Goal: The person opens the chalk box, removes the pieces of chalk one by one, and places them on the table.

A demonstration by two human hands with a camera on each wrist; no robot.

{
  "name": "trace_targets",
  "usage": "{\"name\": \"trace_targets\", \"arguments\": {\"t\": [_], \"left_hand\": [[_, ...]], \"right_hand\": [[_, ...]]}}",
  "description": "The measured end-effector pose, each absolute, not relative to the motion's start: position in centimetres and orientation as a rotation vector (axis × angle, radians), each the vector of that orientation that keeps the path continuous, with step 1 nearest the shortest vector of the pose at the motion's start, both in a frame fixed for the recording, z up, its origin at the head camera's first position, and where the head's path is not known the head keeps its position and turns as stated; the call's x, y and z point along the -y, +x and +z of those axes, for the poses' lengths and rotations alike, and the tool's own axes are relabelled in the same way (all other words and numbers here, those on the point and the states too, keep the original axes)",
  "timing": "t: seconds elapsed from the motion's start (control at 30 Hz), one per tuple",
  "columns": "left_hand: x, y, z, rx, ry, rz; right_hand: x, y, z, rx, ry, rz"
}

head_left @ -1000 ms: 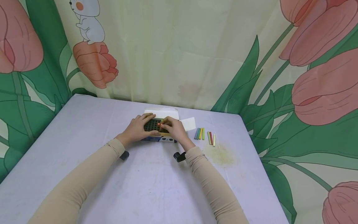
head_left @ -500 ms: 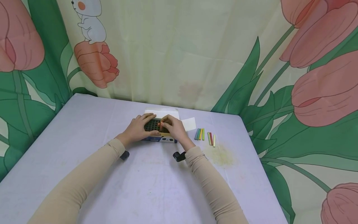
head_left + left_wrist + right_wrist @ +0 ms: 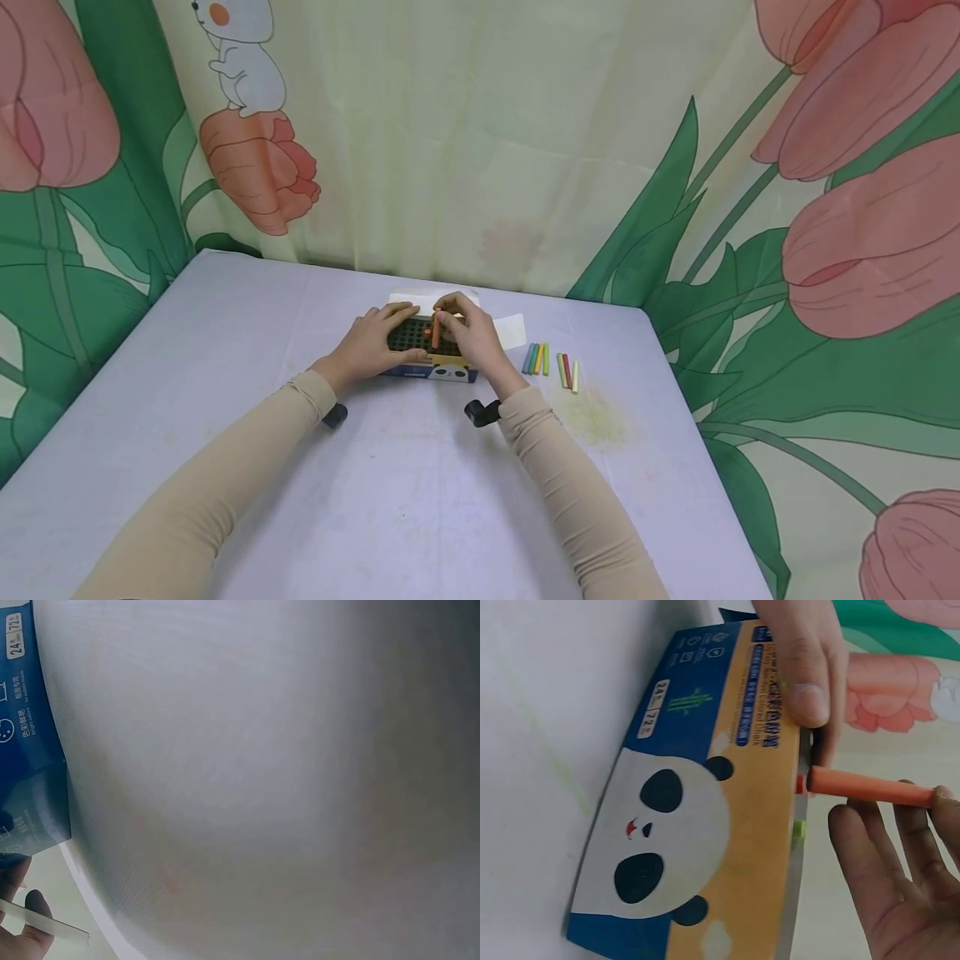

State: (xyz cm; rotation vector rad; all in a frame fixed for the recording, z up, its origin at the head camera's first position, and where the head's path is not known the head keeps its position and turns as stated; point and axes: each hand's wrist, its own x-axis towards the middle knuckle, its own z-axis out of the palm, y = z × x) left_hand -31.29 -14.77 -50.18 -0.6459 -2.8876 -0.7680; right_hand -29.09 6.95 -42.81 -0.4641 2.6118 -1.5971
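An opened box of coloured chalk (image 3: 450, 372) with a panda on its front stands toward the table's far side. Its top shows a dark grid of holes. My left hand (image 3: 371, 343) grips the box's left part, thumb on the front edge, fingers over the top toward the back. Between thumb and fingertips, my right hand (image 3: 474, 335) pinches an orange chalk stick (image 3: 870, 787), upright over the grid. In the right wrist view its lower end is right at the box's top edge, near the tips of a red chalk (image 3: 800, 784) and a green chalk (image 3: 799, 829).
White box flaps (image 3: 510, 331) stick out behind and to the right. Right of the box lie two groups of loose chalk, one with a lime stick (image 3: 545, 359), the other with a red stick (image 3: 566, 371). A yellowish stain (image 3: 596, 417) marks the white tablecloth. Behind hangs a tulip-print curtain (image 3: 450, 167).
My right hand has risen slightly, and the orange chalk, earlier mostly hidden at the grid, now shows much of its length above it. My left hand stays on the box.
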Motion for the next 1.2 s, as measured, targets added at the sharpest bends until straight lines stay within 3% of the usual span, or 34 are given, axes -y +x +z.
{"name": "trace_targets", "arguments": {"t": [0.73, 1.2], "left_hand": [[14.8, -31.0, -49.9, 2.899, -0.653, -0.778], [14.7, -31.0, -49.9, 2.924, -0.634, -0.794]], "right_hand": [[-11.6, -29.8, -40.6, -2.476, -0.263, -1.883], [-18.4, -30.4, -42.7, -2.481, -0.049, -2.01]]}}
